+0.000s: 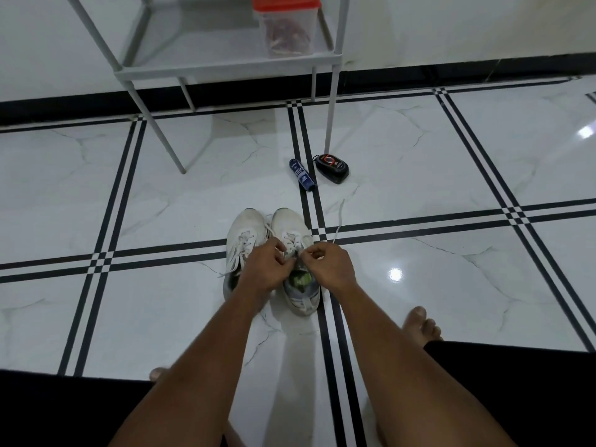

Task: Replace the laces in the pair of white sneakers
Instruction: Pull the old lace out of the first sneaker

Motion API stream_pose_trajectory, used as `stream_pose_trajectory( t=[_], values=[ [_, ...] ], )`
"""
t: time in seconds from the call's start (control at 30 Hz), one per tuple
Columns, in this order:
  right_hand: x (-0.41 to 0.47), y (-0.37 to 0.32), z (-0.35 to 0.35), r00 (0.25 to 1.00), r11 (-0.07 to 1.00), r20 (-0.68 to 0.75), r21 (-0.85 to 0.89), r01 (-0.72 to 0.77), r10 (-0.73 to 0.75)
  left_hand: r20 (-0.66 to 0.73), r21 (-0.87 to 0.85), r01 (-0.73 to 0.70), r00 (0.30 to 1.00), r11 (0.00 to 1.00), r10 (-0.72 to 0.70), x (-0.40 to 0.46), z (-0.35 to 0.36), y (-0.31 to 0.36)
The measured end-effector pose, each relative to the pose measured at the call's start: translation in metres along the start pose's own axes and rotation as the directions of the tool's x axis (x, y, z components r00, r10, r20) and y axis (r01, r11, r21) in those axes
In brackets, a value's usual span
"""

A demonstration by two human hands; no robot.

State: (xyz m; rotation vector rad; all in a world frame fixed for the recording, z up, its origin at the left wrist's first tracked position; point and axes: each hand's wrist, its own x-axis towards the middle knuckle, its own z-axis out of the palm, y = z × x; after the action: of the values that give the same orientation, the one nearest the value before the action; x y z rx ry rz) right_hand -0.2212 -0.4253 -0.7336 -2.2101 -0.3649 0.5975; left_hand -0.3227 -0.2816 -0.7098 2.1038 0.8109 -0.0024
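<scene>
At frame centre both hands work the right sneaker point(295, 253), left hand point(267, 264) and right hand point(325, 264) each pinching its lace point(338, 225) near the top eyelets, seemingly unlacing; next, draw it free eyelet by eyelet.

Your two sneakers stand side by side on the floor point(419, 175) ahead of you, the left sneaker point(242, 235) touching the right sneaker point(292, 227). Your left hand point(266, 264) and right hand point(329, 264) meet over the right one. Beyond lie a tube point(302, 174) and, just right, a case point(332, 168). Farther back, a container point(287, 25) sits on the rack point(225, 67).
</scene>
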Motion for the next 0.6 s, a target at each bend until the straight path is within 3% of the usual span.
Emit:
stream_pose_trajectory(
  t=[0.07, 0.13, 0.2, 0.27, 0.3, 0.37, 0.4, 0.47, 0.6],
  values=[
    [0.0, -0.001, 0.003, 1.0, 0.999, -0.021, -0.031, 0.011, -0.012, -0.039, -0.01, 0.018, 0.999, 1.0, -0.018, 0.006, 0.002, -0.007],
    [0.003, 0.002, 0.006, 0.997, 0.998, -0.06, -0.013, -0.054, 0.053, -0.076, -0.18, 0.173, 0.979, 0.968, -0.189, 0.012, 0.004, -0.009],
    [0.004, 0.004, 0.007, 0.983, 0.984, -0.072, 0.064, -0.166, 0.17, -0.069, -0.388, 0.318, 0.926, 0.865, -0.371, 0.016, 0.005, -0.011],
    [0.005, 0.003, 0.008, 0.969, 0.968, -0.063, 0.1, -0.231, 0.238, -0.079, -0.395, 0.329, 0.918, 0.858, -0.388, 0.014, 0.006, -0.009],
    [0.006, 0.003, 0.008, 0.969, 0.967, -0.057, 0.102, -0.235, 0.242, -0.095, -0.306, 0.276, 0.943, 0.911, -0.318, 0.012, 0.007, -0.009],
    [0.007, 0.001, 0.009, 0.977, 0.973, -0.038, 0.098, -0.207, 0.212, -0.052, 0.049, 0.056, 0.997, 0.997, -0.053, 0.008, 0.01, -0.004],
    [0.007, 0.002, 0.009, 0.981, 0.977, -0.03, 0.099, -0.189, 0.193, -0.003, 0.243, -0.072, 0.997, 0.967, 0.075, 0.007, 0.014, -0.001],
    [0.007, 0.006, 0.009, 0.985, 0.981, -0.034, 0.103, -0.167, 0.171, 0.068, 0.48, -0.2, 0.979, 0.854, 0.191, 0.008, 0.021, 0.007],
    [0.007, 0.013, 0.008, 0.986, 0.983, -0.042, 0.097, -0.157, 0.162, 0.055, 0.644, -0.254, 0.956, 0.722, 0.287, 0.013, 0.024, 0.017]
  ],
)
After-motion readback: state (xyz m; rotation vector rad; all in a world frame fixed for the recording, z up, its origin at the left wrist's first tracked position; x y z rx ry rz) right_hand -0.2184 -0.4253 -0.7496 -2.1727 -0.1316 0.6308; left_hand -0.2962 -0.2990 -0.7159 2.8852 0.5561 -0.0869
